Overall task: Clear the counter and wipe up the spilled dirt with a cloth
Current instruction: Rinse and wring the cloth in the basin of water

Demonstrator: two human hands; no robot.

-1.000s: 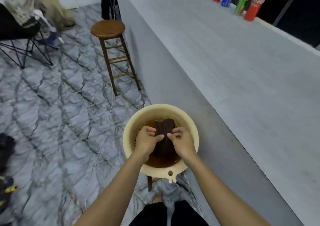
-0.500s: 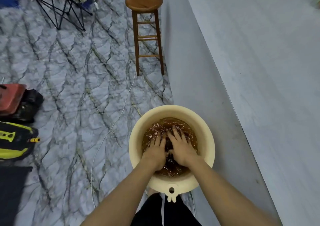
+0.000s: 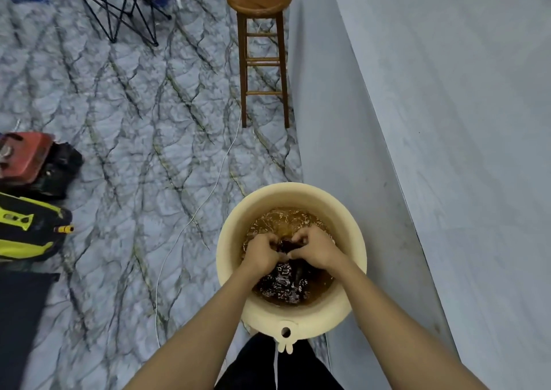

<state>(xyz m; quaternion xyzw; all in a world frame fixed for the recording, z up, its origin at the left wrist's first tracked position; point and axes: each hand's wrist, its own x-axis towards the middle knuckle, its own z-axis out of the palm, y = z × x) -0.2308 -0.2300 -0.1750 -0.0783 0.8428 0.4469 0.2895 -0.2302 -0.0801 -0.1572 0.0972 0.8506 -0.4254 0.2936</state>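
Both hands, left hand [image 3: 260, 252] and right hand [image 3: 316, 249], were curled tight around a dark soaked cloth [image 3: 286, 246]. That was mid-basin, in the cream plastic basin [image 3: 229, 258] of brown water [image 3: 286, 221].

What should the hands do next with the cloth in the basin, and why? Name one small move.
Probably lift the dark cloth just clear of the brown water and wring it over the cream basin. The left hand and right hand both grip it, bunched and partly submerged, so it is soaked, too wet to wipe the grey counter.
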